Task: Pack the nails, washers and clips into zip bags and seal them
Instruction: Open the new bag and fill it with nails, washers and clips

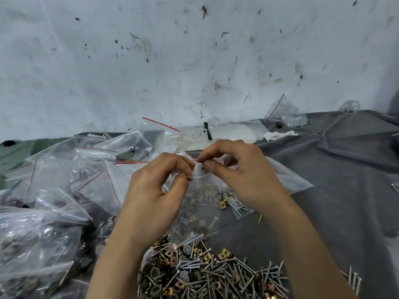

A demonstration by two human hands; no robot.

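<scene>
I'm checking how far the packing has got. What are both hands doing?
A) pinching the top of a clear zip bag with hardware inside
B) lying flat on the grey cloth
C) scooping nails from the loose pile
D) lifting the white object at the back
A: the left hand and right hand both pinch the red-lined top of the zip bag, which holds hardware above the loose pile.

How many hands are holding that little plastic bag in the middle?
2. The left hand pinches the top of the zip bag from the left; the right hand pinches the red-lined edge beside it, above the loose nails. No other hand is in view.
</scene>
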